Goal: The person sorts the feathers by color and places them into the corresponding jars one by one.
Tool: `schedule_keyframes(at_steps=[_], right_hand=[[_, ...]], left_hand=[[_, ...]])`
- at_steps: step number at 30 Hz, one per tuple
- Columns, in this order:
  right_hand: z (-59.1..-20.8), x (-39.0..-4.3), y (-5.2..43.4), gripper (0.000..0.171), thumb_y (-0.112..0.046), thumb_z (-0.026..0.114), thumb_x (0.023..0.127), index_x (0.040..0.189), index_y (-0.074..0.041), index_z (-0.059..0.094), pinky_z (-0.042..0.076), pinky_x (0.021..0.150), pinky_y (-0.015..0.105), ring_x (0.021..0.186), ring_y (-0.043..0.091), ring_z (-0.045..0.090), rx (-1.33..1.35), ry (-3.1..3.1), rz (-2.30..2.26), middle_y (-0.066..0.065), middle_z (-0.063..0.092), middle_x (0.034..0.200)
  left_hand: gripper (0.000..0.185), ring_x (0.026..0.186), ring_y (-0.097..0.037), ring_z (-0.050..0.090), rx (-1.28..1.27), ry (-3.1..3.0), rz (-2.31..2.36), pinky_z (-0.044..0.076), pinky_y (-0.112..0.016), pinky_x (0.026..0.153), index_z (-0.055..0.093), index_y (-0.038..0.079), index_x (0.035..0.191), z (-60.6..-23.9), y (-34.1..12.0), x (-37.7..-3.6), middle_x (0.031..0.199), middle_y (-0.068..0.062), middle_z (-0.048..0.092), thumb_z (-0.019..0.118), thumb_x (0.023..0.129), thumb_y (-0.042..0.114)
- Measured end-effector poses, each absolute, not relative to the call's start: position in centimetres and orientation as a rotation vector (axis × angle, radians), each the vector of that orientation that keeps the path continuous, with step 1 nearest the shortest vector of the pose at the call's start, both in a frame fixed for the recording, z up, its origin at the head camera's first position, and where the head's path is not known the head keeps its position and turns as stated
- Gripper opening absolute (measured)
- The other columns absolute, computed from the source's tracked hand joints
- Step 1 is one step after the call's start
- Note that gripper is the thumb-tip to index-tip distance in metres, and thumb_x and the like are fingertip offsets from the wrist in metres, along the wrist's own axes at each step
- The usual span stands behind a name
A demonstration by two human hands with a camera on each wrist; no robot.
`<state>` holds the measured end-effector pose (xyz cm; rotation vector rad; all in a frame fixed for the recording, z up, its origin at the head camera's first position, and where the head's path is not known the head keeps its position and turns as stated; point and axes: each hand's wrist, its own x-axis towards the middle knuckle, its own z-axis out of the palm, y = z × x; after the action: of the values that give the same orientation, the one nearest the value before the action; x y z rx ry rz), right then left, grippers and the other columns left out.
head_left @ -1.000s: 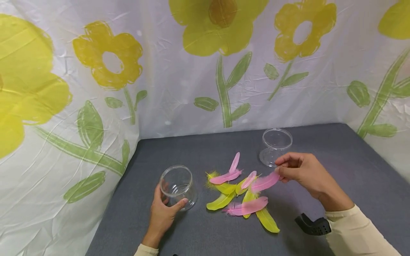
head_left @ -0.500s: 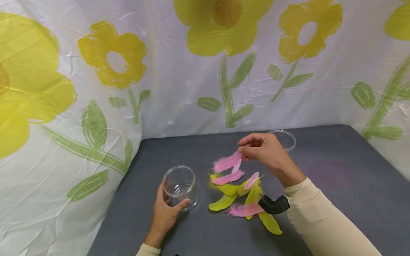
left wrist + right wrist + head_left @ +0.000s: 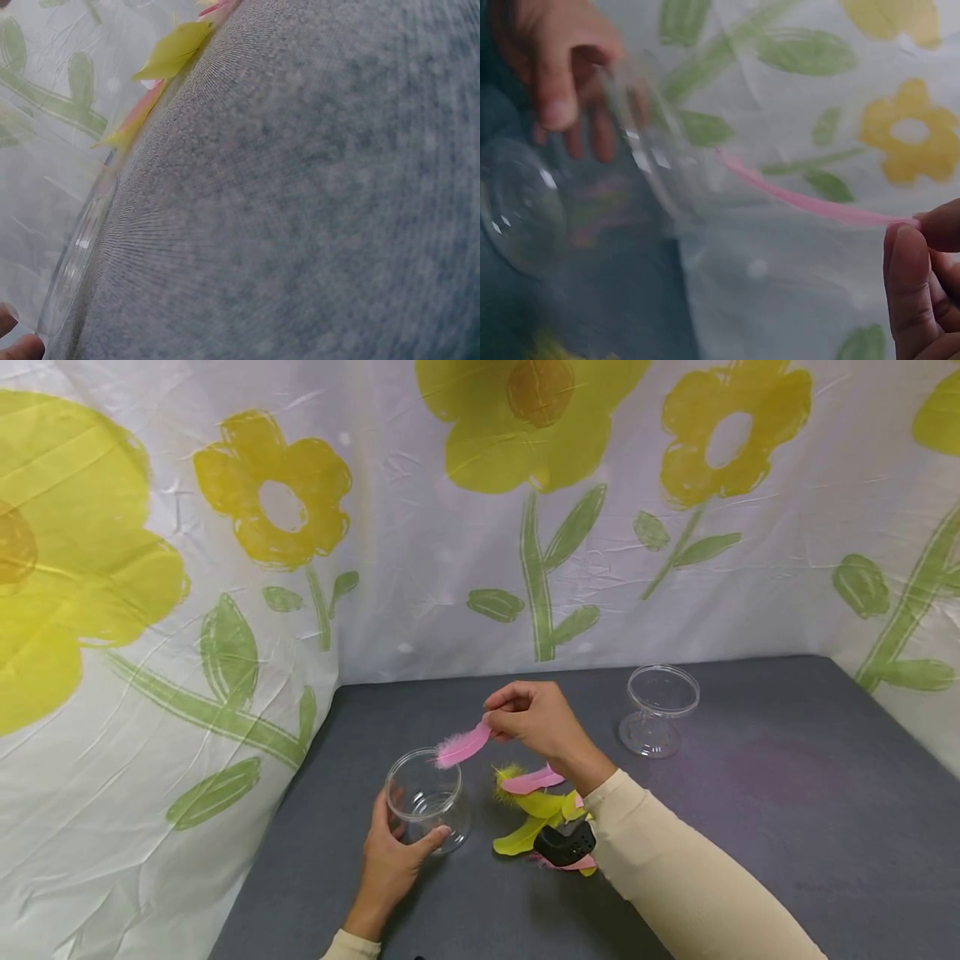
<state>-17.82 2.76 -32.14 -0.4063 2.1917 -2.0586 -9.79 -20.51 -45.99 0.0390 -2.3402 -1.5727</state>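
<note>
The right hand [image 3: 542,722] pinches a soft pink feather [image 3: 462,747] just over the rim of the round clear plastic jar [image 3: 427,800]. The left hand [image 3: 392,860] curls round that jar on the grey bench [image 3: 750,827].

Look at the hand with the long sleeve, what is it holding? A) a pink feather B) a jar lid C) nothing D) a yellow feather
A: the right hand pinches a pink feather by its end, its fluffy tip just over the mouth of the clear jar that the left hand holds.

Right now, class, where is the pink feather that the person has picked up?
In the head view, the pink feather is pinched by the right hand in mid-air, its fluffy end just above the rim of the clear jar that the left hand holds.
</note>
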Motion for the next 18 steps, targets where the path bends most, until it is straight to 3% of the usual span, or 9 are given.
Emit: schedule_keyframes(at_steps=[3, 13, 18], right_hand=[[-33.2, -17.8, 1.2, 0.01, 0.0, 0.071, 0.084, 0.094, 0.0, 0.07, 0.056, 0.069, 0.039, 0.076, 0.037, 0.066, -0.414, 2.226, -2.015, 0.012, 0.068, 0.082], [-36.2, -17.2, -2.4, 0.006, -0.002, 0.07, 0.084, 0.09, 0.0, 0.07, 0.055, 0.058, 0.03, 0.062, 0.018, 0.066, -0.485, 2.343, -1.809, 0.003, 0.066, 0.073], [-36.2, -17.0, -2.7, 0.004, -0.005, 0.072, 0.083, 0.087, -0.006, 0.071, 0.055, 0.057, 0.03, 0.06, 0.016, 0.065, -0.502, 2.398, -1.758, 0.0, 0.066, 0.072]], left_hand=[[0.099, 0.124, -0.037, 0.046, 0.041, -2.338, -1.576, 0.039, -0.057, 0.096, 0.034, 0.005, 0.145, -45.9, -20.5, -9.9, 0.136, -0.022, 0.048, 0.091, 0.066, 0.021], [0.099, 0.127, -0.037, 0.043, 0.041, -2.371, -1.589, 0.039, -0.057, 0.096, 0.03, 0.004, 0.147, -45.8, -20.3, -9.7, 0.139, -0.022, 0.046, 0.09, 0.069, 0.019], [0.099, 0.128, -0.037, 0.041, 0.043, -2.363, -1.605, 0.038, -0.057, 0.097, 0.029, 0.005, 0.147, -45.7, -20.3, -9.6, 0.141, -0.023, 0.043, 0.089, 0.069, 0.016]])
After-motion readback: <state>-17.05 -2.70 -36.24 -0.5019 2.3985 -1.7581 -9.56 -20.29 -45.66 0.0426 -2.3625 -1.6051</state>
